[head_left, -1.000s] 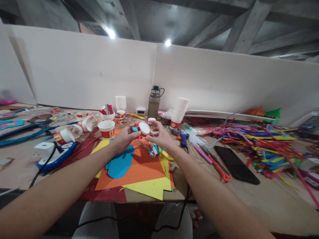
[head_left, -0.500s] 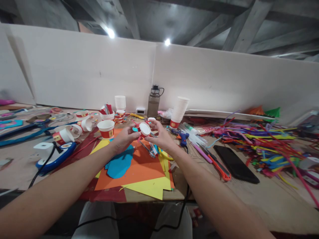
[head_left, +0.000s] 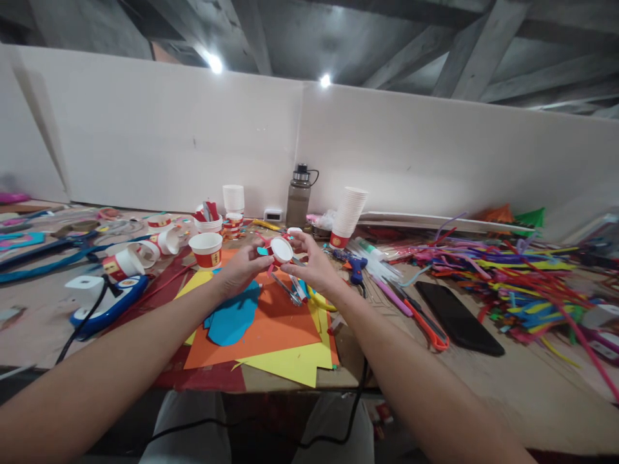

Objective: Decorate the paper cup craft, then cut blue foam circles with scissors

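Note:
Between my two hands a small paper cup is tilted, its round white end facing me. My left hand grips it from the left, next to a scrap of blue paper. From the right, my right hand has its fingers curled around the cup's other side; part of the cup is hidden behind the fingers. Below the hands lie orange paper, a blue paper cutout and yellow paper. Pens or thin tools rest on the sheets under my right hand.
A red-and-white paper cup stands left of the hands. Behind are a water bottle and a tall cup stack. To the right lie a blue glue gun, scissors, a black phone and heaped pipe cleaners.

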A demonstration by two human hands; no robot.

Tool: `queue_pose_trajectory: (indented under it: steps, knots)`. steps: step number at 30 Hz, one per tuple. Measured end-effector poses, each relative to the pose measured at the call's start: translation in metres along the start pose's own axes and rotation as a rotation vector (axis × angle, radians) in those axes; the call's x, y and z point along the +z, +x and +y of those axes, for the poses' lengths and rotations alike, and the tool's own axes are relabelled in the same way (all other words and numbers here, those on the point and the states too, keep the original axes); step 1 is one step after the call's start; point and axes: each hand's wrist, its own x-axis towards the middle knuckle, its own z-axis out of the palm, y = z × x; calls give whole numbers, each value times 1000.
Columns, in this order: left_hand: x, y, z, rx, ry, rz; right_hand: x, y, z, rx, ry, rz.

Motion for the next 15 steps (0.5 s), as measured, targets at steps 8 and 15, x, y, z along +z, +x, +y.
queue_pose_trajectory:
  steps: [8,15]
  knots:
    - [-1,0,-1,9,20,-1,0,-1,-2,-8,-13,21]
    - [-2,0,-2,9,-31,-22,0,-1,-2,1,-30,21]
